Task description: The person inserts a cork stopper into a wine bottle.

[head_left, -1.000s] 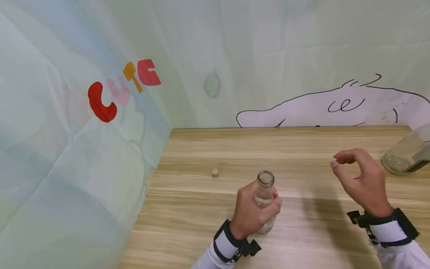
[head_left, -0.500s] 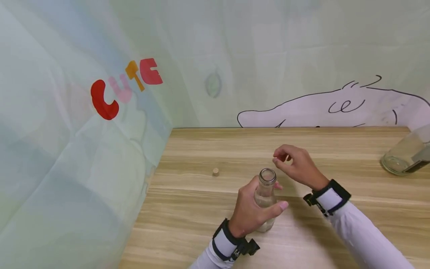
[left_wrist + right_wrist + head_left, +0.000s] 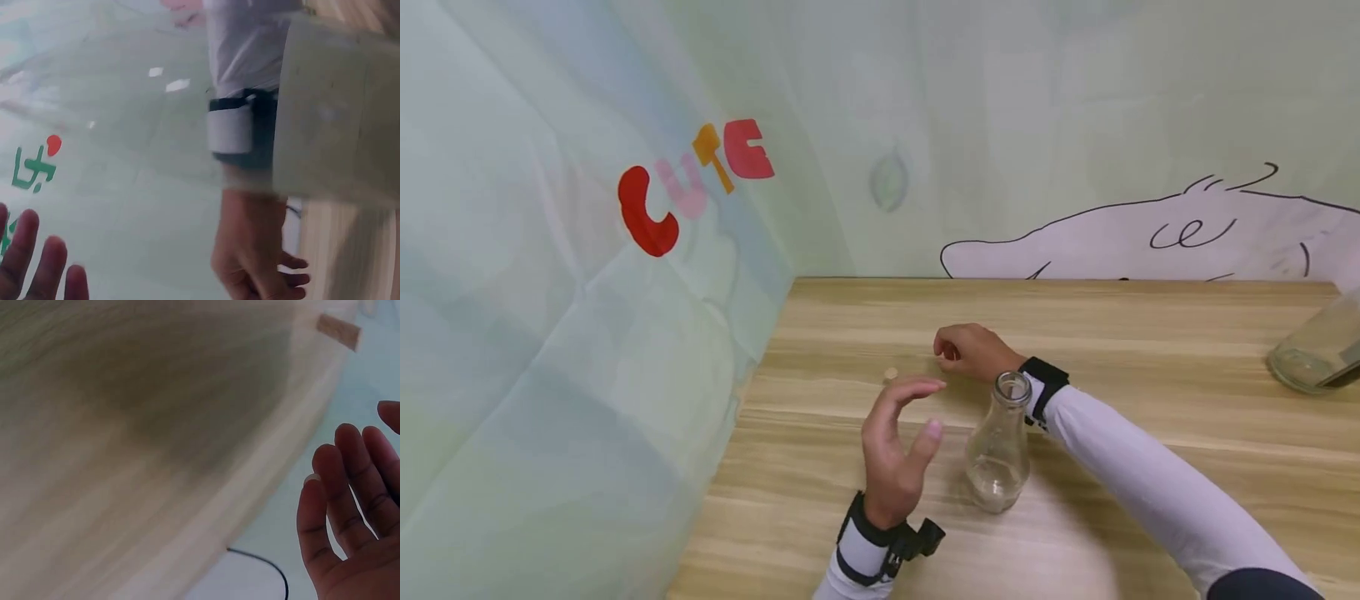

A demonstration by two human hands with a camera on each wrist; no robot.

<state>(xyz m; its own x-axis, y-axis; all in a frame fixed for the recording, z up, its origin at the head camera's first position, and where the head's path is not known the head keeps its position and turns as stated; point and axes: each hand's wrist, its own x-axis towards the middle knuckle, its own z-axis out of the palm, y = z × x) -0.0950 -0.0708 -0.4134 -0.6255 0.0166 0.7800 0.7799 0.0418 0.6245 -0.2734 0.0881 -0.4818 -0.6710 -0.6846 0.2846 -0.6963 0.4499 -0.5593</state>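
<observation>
From here, neither hand holds anything. The person's left hand [image 3: 891,462] makes a wide C, thumb and fingers well parted, just left of the clear, round-bellied, narrow-necked glass bottle [image 3: 997,475], gap between. Bottle upright, mouth uncovered. The person's right hand [image 3: 976,352] hovers beyond it, fingers loosely bent; right wrist view has the thumb apart from them, so half-narrow.

The small, short, tan cork-like stub [image 3: 891,374] sits on the pale wood-grain table [image 3: 775,517], just past the left fingers and a little left of the right hand. Right hand is apart from it. Left fingers run close to it in the head view; contact, can't tell.

Step in hand, my judgement: right hand's reach to the stub. Done well: come in low, narrow thumb and forefinger to a small pinch, take it by its sides. It's light-looking and likely rolls if nudged, so no raking. Left fingers should clear off first; they crowd the approach.

Main risk: right forearm in its white sleeve [image 3: 1157,483] lies behind the bottle. Touching or not, can't tell. A raised wrist would spare the neck a knock; the left hand is well placed to steady the belly.
</observation>
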